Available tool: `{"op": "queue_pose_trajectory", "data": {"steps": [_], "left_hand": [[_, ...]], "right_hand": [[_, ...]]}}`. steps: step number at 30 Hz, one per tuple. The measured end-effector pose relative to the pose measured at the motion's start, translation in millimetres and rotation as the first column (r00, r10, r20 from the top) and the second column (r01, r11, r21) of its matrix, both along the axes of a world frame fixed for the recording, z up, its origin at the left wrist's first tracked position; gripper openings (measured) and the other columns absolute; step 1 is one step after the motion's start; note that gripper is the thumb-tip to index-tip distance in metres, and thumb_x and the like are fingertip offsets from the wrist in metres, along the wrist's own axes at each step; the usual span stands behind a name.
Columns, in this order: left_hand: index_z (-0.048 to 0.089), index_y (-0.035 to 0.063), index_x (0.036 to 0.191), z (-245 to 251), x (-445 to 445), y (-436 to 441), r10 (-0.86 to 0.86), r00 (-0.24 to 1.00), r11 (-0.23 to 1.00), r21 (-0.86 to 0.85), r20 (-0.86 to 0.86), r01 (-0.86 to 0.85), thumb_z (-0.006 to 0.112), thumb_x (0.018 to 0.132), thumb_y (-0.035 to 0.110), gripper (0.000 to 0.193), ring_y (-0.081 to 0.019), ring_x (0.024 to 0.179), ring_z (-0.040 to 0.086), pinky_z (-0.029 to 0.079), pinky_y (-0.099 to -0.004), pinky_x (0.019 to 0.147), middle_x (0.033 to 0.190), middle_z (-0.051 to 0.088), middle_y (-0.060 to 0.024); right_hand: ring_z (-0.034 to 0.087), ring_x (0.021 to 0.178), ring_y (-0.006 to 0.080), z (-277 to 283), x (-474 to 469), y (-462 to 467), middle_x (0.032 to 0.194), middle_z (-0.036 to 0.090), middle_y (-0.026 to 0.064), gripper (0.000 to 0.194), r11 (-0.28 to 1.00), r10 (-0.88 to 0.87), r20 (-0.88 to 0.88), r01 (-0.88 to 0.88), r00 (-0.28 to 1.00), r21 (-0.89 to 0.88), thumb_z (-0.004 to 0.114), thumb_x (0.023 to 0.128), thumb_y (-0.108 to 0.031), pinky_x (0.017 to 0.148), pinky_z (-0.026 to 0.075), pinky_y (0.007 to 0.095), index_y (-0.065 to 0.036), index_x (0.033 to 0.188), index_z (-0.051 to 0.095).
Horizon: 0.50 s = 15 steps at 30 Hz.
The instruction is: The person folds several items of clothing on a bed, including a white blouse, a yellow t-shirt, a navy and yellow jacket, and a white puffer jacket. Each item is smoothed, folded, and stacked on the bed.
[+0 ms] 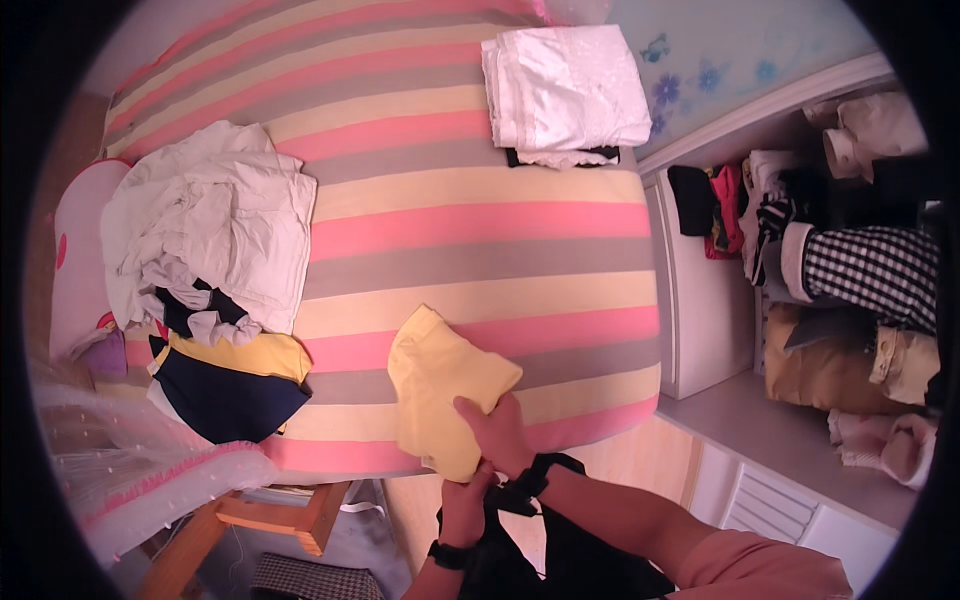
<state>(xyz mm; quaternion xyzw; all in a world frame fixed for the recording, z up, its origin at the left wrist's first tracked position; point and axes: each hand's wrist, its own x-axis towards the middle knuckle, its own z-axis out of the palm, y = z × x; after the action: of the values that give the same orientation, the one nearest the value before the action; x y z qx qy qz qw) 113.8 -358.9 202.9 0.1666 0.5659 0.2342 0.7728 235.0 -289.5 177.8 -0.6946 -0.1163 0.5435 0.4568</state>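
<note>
A pale yellow garment (435,375), folded into a small bundle, is held over the near edge of the striped bed (480,225). My right hand (499,435) grips it at its right side, with the thumb lying on top of the cloth. Lower down, my left hand (466,506) pinches the bundle's bottom corner, close to my right wrist. The fingers under the cloth are hidden. Both wrists wear black bands.
White clothing (217,202) lies heaped at the bed's left, above a navy and yellow garment (232,382). Folded white fabric (566,90) sits at the far right corner. An open wardrobe (712,315) with clothes stands right. A wooden stool (277,514) and netting (165,480) are lower left.
</note>
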Motion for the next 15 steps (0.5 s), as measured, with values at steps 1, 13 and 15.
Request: {"op": "queue_pose_trajectory", "data": {"steps": [1,13,15], "left_hand": [[0.061,0.0004,0.114,4,8,-5,0.078,0.989,0.997,-0.038,0.123,-0.074,0.066,0.1,0.015,0.021,-0.0117,0.084,0.064,0.047,-0.0246,0.073,0.094,0.07,-0.0064],[0.039,0.009,0.138,10,-48,-51,0.464,0.801,0.861,-0.018,-0.379,-0.508,0.062,0.093,0.005,0.051,-0.0156,0.073,0.062,0.048,-0.0256,0.063,0.096,0.065,-0.0117],[0.036,0.0115,0.141,13,-47,-51,0.525,0.757,0.829,0.03,-0.388,-0.559,0.061,0.093,0.004,0.055,-0.0138,0.072,0.06,0.047,-0.0237,0.061,0.095,0.065,-0.0103]], "right_hand": [[0.068,0.098,0.018,12,15,12,0.114,0.069,0.0123,0.041,0.993,0.065,-0.02,-0.063,0.998,0.099,0.072,0.092,-0.013,0.081,0.057,0.0335,0.006,0.125,0.058],[0.068,0.107,0.021,171,198,257,0.12,0.067,0.0095,0.035,0.859,0.335,-0.313,-0.153,0.889,0.488,0.066,0.098,-0.012,0.087,0.059,0.0371,-0.001,0.13,0.056],[0.068,0.107,0.0218,177,239,296,0.123,0.066,0.0103,0.036,0.854,0.262,-0.194,-0.134,0.945,0.503,0.067,0.098,-0.012,0.088,0.059,0.0378,-0.001,0.13,0.055]]}}
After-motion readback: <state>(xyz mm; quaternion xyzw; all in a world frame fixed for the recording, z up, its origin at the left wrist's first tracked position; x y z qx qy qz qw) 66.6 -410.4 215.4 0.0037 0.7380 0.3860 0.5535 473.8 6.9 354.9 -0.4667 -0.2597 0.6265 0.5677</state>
